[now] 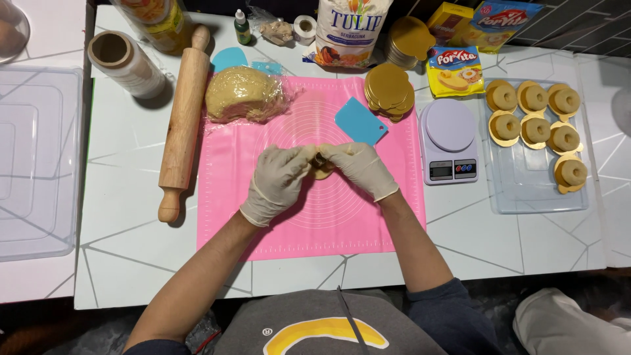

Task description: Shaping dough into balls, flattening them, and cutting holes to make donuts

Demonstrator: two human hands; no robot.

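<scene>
A wooden rolling pin [183,125] lies left of centre; a kitchen scale [449,141] and tray of ring-shaped pastries [536,118] sit at right.

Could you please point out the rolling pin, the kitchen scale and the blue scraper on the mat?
rolling pin [184,118]: head view, middle of the wooden barrel.
kitchen scale [449,125]: head view, round weighing plate.
blue scraper [360,121]: head view, centre of its flat blade.

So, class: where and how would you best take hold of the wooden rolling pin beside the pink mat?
Probably grip the rolling pin by its two narrow end handles, coming from above. It lies flat on the table, tilted slightly, with both handles free.
</scene>
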